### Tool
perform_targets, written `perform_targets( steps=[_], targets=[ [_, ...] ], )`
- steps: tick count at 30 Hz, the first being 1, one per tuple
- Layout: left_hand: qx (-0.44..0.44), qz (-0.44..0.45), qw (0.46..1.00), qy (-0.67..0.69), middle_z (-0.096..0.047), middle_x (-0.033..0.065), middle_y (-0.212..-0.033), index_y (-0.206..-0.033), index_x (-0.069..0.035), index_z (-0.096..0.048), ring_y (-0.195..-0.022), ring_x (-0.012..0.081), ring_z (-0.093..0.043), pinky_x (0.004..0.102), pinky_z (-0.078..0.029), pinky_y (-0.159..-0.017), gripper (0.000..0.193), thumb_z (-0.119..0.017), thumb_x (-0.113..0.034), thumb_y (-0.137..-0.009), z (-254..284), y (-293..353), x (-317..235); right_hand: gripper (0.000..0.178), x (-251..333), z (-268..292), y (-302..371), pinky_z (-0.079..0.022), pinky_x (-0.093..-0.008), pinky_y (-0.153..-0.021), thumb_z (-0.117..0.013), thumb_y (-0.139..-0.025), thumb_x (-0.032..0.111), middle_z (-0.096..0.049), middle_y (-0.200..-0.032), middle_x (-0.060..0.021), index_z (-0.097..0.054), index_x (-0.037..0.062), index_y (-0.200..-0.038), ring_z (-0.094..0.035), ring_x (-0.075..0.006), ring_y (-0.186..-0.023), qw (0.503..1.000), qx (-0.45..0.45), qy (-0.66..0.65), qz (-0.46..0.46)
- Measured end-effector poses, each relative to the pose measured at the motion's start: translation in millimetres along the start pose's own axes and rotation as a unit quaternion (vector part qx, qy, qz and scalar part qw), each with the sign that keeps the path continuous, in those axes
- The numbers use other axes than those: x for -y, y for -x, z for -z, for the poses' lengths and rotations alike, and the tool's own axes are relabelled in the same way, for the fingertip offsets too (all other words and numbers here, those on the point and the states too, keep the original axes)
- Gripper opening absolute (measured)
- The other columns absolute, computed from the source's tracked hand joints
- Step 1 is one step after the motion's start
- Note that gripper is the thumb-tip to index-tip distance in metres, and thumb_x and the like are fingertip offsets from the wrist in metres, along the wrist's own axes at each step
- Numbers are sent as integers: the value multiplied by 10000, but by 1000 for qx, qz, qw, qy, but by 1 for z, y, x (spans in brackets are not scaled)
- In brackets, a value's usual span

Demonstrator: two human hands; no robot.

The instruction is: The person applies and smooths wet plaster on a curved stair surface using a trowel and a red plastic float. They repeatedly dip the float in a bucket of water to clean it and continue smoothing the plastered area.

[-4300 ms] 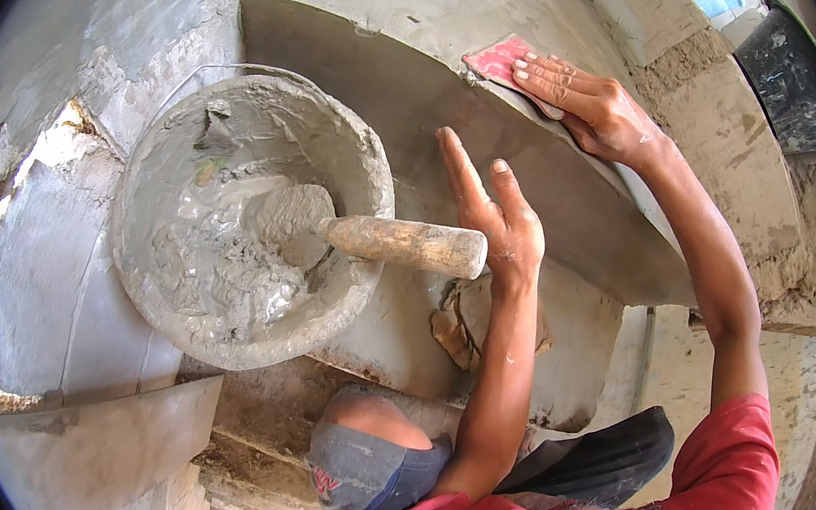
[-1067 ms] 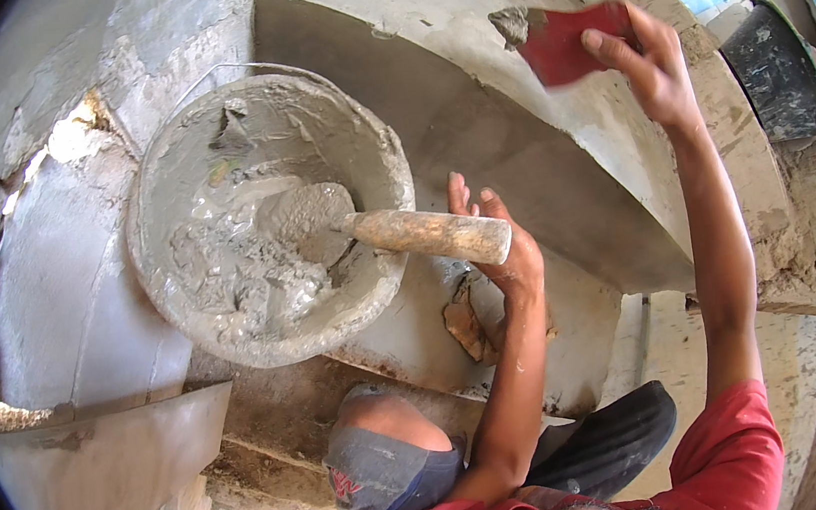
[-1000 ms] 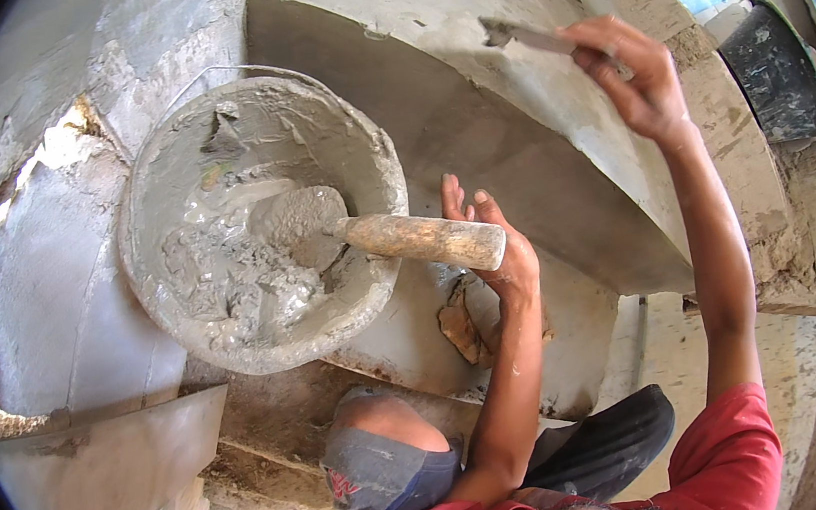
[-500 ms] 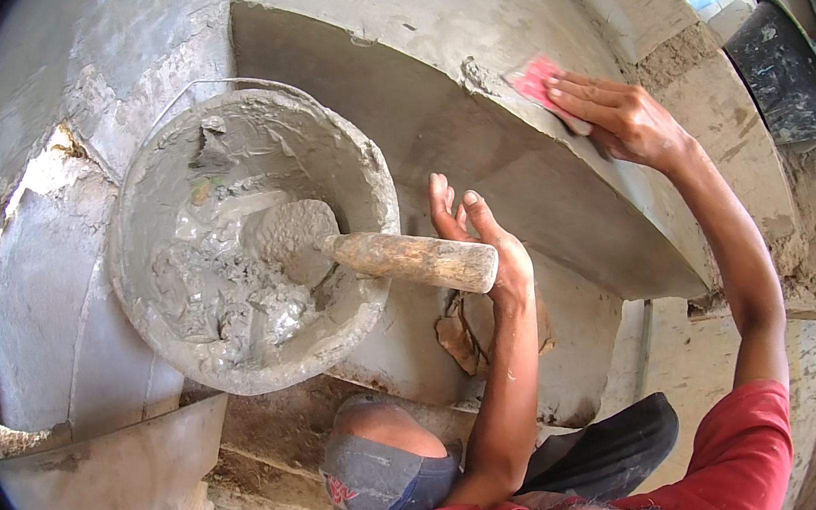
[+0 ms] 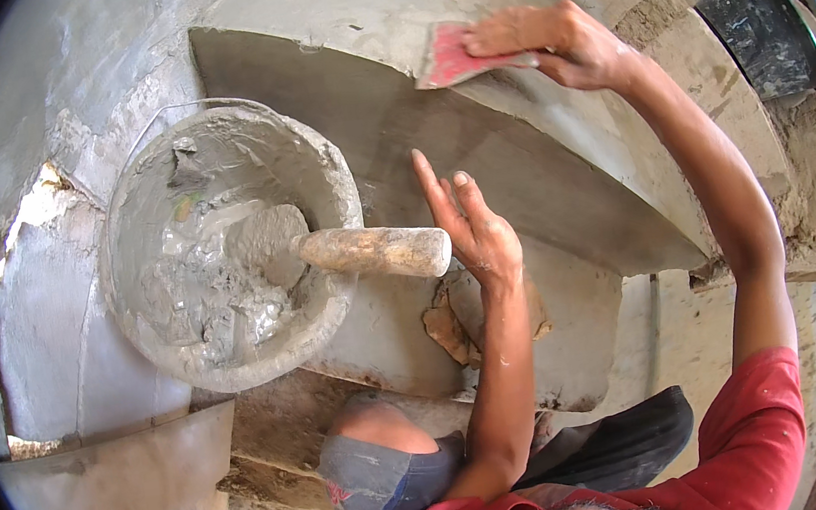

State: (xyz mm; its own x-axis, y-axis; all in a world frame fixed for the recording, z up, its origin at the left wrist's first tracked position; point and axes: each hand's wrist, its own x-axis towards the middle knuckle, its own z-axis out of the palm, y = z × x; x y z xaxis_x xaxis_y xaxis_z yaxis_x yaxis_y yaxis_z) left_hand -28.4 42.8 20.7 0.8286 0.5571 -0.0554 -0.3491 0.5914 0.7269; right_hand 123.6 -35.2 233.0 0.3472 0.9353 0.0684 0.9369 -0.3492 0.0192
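Observation:
A flat red sponge pad [image 5: 457, 56], smeared with grey along its edges, is gripped by my right hand [image 5: 573, 43]. It lies on the edge of the grey plastered ledge [image 5: 553, 112], near the ledge's far left part. My left hand [image 5: 474, 232] is raised in front of the ledge's vertical face, fingers stretched and holding nothing. Just left of it juts the wooden handle [image 5: 377, 251] of a trowel whose cement-coated blade [image 5: 268, 248] rests in wet mortar [image 5: 210, 288]. The mortar lies in a cement-crusted bucket [image 5: 342, 308] with a wire handle.
A black bucket [image 5: 762, 23] stands at the far right. Below my left hand lies a broken stone [image 5: 449, 329]. The left wall [image 5: 49, 326] has a ragged hole, and a grey board [image 5: 117, 480] is at the lower left. My bent knee [image 5: 383, 429] is beneath the bucket.
My right hand has swept the sponge pad leftward and away along the ledge edge. My left hand has shifted slightly, now clear of the trowel handle in view. The whole view has shifted a little.

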Motion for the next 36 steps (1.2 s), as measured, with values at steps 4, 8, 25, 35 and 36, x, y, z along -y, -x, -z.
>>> perform_targets(
  steps=[4, 8, 25, 35, 36],
  targets=[
    [4, -9, 1000, -28, -345, 277, -1741, -1696, 34, -309, -1611, 377, -366, 490, -295, -1328, 669, -480, -352, -1176, 2, 1, 4, 393, 2, -5, 64, -441, -548, -1251, -655, -1027, 153, -737, -1417, -157, -734, -5, -1378, -635, -397, -1409, 997, 28, -28, -59],
    [11, 9, 1000, 5, -321, 258, -1760, -1699, 37, -322, -1649, 312, -297, 439, -246, -1335, 653, -522, -238, -1142, 5, 7, 8, 463, 16, -12, 121, -495, -520, -1224, -748, -851, -31, -759, -1379, -127, -779, 22, -1310, -661, -363, -1379, 991, -14, -24, -134],
    [27, -67, 993, -93, -389, 331, -1702, -1688, 34, -349, -1589, 386, -418, 432, -369, -1282, 623, -483, -257, -1153, -5, 7, 5, 497, 25, 16, 50, -578, -425, -1093, -598, -899, -96, -774, -1354, -120, -775, 64, -1335, -731, -324, -1254, 968, -99, -66, -223],
    [172, -133, 938, -271, -207, 303, -1789, -1704, 47, -287, -1666, 431, -223, 465, -274, -1330, 666, -479, -209, -1120, 11, 6, 27, 594, 31, 5, 132, -557, -452, -1127, -612, -773, -113, -773, -1353, -118, -784, 62, -1314, -702, -342, -1299, 990, -28, -73, -117],
    [175, -126, 936, -278, -204, 302, -1790, -1706, 46, -282, -1666, 432, -223, 464, -271, -1332, 669, -479, -208, -1119, 10, 8, 30, 613, 38, 3, 153, -549, -467, -1139, -619, -742, -115, -774, -1350, -117, -789, 59, -1305, -694, -342, -1314, 989, -34, -58, -130]
  ],
)
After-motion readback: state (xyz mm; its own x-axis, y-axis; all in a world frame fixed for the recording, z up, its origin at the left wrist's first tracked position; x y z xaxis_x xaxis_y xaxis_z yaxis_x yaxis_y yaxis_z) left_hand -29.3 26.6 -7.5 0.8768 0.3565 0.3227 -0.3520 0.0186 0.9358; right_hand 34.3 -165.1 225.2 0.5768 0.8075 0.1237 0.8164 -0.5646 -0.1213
